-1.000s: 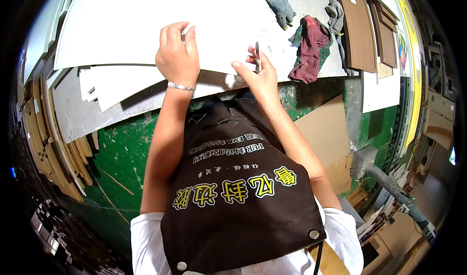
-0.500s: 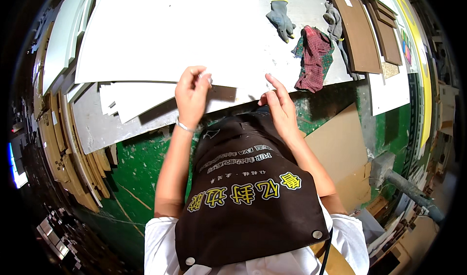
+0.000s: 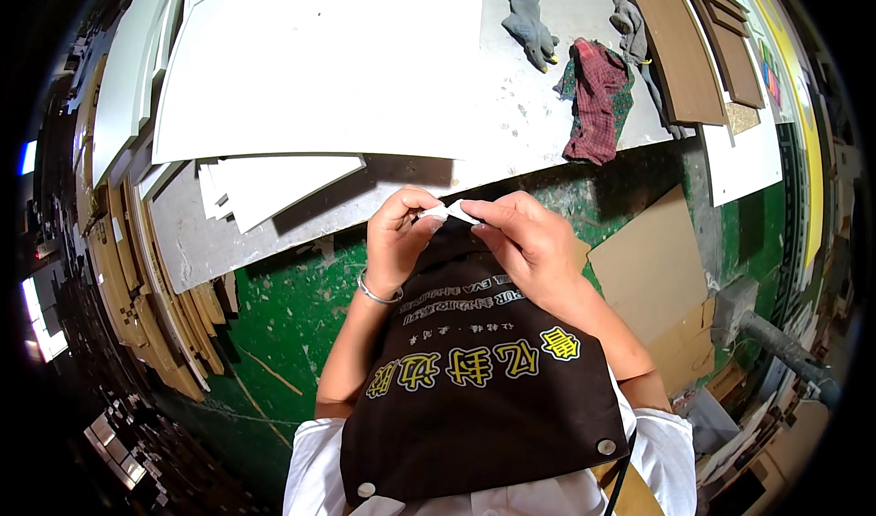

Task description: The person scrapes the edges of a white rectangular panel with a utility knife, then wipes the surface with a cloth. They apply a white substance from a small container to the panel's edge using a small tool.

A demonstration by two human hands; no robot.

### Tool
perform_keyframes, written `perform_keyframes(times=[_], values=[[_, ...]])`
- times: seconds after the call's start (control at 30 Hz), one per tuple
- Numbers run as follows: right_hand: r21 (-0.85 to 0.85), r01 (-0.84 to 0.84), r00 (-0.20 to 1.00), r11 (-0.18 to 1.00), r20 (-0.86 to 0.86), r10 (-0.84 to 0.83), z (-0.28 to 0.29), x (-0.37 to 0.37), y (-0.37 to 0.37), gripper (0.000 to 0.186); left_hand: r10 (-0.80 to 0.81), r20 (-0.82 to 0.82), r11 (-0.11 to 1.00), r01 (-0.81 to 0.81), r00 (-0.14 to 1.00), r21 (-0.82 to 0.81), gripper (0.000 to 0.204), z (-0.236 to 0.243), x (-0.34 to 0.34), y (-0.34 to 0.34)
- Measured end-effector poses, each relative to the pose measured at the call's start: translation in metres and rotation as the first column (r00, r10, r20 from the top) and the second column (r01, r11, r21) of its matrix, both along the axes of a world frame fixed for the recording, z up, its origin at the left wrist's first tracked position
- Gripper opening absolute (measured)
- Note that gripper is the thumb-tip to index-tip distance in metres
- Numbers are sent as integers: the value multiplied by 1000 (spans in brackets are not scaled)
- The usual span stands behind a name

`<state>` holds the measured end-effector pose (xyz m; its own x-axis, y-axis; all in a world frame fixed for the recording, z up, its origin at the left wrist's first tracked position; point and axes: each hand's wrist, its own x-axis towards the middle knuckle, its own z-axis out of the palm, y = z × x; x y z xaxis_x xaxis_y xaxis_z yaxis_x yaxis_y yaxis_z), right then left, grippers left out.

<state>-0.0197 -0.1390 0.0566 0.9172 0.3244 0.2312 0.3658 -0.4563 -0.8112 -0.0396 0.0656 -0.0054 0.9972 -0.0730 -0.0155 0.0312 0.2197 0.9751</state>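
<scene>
My left hand (image 3: 399, 238) and my right hand (image 3: 521, 240) are close together above my dark brown apron (image 3: 484, 434), just off the table's front edge. Both pinch a small crumpled white piece (image 3: 461, 212), perhaps paper or film; whether anything is hidden inside it I cannot tell. A large white panel (image 3: 319, 78) lies on the grey worktable (image 3: 214, 251), over smaller white offcuts (image 3: 283, 187). On the table's right lie a grey glove (image 3: 529, 28), another grey glove (image 3: 628, 28) and a red checked cloth (image 3: 593, 96).
Brown boards (image 3: 666, 51) are stacked at the right, pale boards (image 3: 128, 96) and cardboard-coloured strips (image 3: 146, 306) at the left. A cardboard sheet (image 3: 648, 260) leans below the table on the green floor (image 3: 274, 361). A grey pipe (image 3: 785, 356) runs at the lower right.
Both hands have moved down off the table toward my body and together onto the white piece. The slim metal object earlier in my right hand is no longer visible.
</scene>
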Motion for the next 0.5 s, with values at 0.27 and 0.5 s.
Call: perform_keyframes(times=[0.27, 0.5], values=[[-161, -44, 996, 986, 69, 56, -1, -2, -7, 34, -69, 75, 961, 46, 995, 273, 21, -2, -5, 0], [-430, -40, 944, 902, 279, 175, 0, 7, -19, 42, -15, -155, 960, 58, 988, 275, 10, 1, -7, -8]])
